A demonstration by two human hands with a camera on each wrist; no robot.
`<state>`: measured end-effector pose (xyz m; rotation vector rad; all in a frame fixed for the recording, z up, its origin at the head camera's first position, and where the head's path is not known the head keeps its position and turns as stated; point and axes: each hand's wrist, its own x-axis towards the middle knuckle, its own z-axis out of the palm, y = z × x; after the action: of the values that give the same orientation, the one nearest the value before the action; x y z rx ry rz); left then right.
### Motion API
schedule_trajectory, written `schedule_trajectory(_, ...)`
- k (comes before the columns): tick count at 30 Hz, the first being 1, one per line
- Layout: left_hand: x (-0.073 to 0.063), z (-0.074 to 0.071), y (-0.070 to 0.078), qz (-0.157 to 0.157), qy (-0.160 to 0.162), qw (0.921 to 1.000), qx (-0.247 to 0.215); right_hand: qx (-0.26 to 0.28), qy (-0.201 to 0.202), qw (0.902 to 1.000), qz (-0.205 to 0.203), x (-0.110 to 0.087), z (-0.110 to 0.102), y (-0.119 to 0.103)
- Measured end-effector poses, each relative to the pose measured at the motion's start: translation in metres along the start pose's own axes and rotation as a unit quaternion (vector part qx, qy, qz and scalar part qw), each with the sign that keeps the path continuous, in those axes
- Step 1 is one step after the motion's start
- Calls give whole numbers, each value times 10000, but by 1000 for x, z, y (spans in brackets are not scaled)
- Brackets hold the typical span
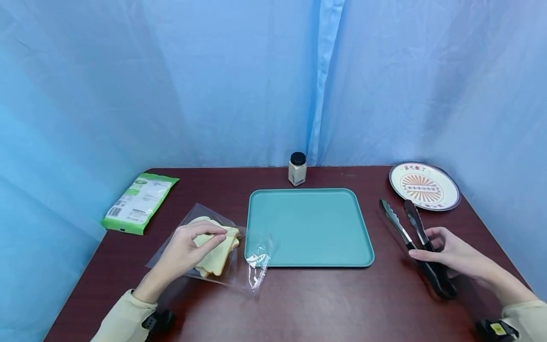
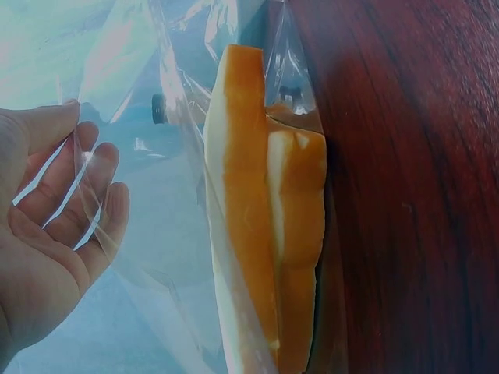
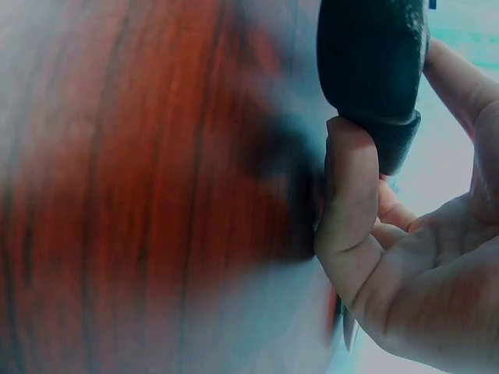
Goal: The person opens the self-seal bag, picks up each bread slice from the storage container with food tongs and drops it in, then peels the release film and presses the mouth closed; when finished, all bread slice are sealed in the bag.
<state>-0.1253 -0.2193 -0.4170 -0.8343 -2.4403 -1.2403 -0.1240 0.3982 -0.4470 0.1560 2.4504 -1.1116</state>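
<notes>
Blue curtains (image 1: pixel 213 80) hang behind the desk (image 1: pixel 320 304); at near left, the left hand (image 1: pixel 190 244) pinches a clear bag (image 1: pixel 257 266), its bread (image 1: pixel 220 256) not yet out, while the right hand (image 1: pixel 448 254) grips tongs (image 1: pixel 437 279) at right.

On desk (image 1: pixel 320 304): tray (image 1: pixel 309 228), centre; jar (image 1: pixel 297 171), behind tray; bread slices (image 1: pixel 217 260), in bag (image 1: pixel 258 264), left of tray; packet (image 1: pixel 138 204), far left; plate (image 1: pixel 423 187), rear right. Right of tray: tongs (image 1: pixel 435 275), in right hand (image 1: pixel 450 251).
</notes>
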Motion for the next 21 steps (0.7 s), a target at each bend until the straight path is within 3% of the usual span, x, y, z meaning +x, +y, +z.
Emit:
schedule_trajectory(10,-1,1,-1,-125,-51,9999,51,-255,250,9991,-226,0,9,-4)
schedule_trajectory(21,-1,3,-5,-101,-22,9999,-4,-249,118,9995,-171,-1,8,-10)
